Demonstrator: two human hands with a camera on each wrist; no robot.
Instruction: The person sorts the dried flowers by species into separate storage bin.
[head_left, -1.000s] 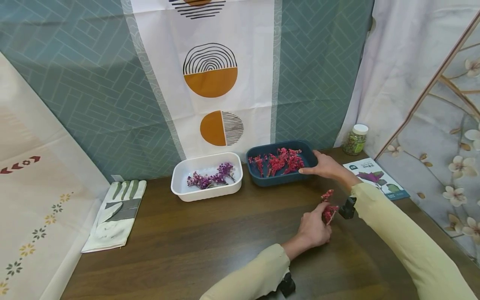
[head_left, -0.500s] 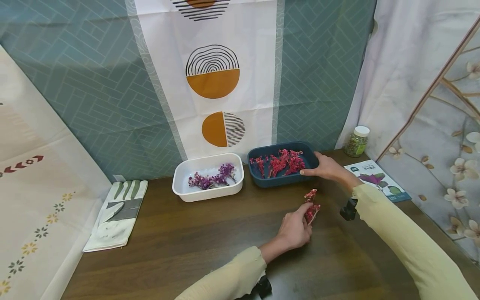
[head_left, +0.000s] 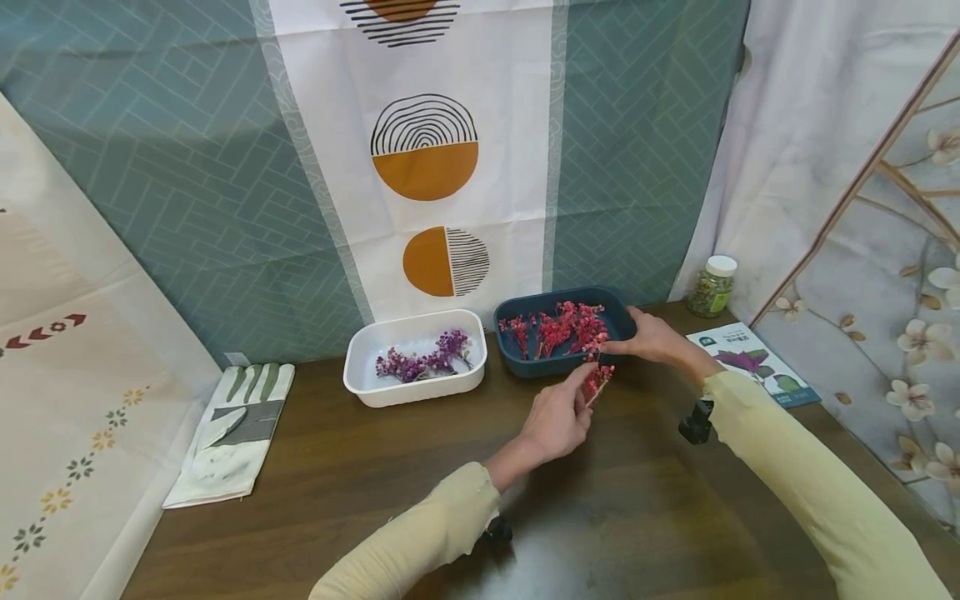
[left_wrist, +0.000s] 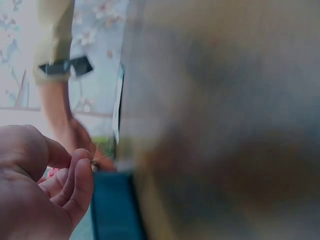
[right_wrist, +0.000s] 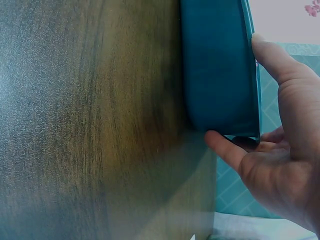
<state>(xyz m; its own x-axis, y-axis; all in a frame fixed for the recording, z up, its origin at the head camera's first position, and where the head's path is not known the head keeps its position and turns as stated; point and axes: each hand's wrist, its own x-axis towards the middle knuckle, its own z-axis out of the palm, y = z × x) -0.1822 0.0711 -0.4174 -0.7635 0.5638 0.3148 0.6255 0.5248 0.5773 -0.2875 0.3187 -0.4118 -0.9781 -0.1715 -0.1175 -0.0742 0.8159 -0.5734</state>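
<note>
My left hand [head_left: 553, 423] pinches a small sprig of red dried flowers [head_left: 599, 380] just in front of the dark blue tray [head_left: 528, 367]. In the left wrist view that hand [left_wrist: 45, 185] has its fingertips together, and most of the sprig is hidden. My right hand [head_left: 654, 337] grips the tray's right end, thumb on the rim. The right wrist view shows the thumb and fingers of this hand [right_wrist: 295, 120] round the tray's end [right_wrist: 220, 70]. Several red dried flower sprigs [head_left: 553, 332] lie inside the tray.
Left of the blue tray stands a white tray [head_left: 423, 390] with purple dried flowers [head_left: 405, 367]. A jar with a white lid [head_left: 712, 287] and a booklet [head_left: 753, 362] are at the right. A folded cloth [head_left: 231, 433] lies at the left on the wooden table [head_left: 337, 475].
My left hand has moved left and away from me with the red flower sprig, from the open table to the blue tray's front edge. My right hand has stayed on the tray.
</note>
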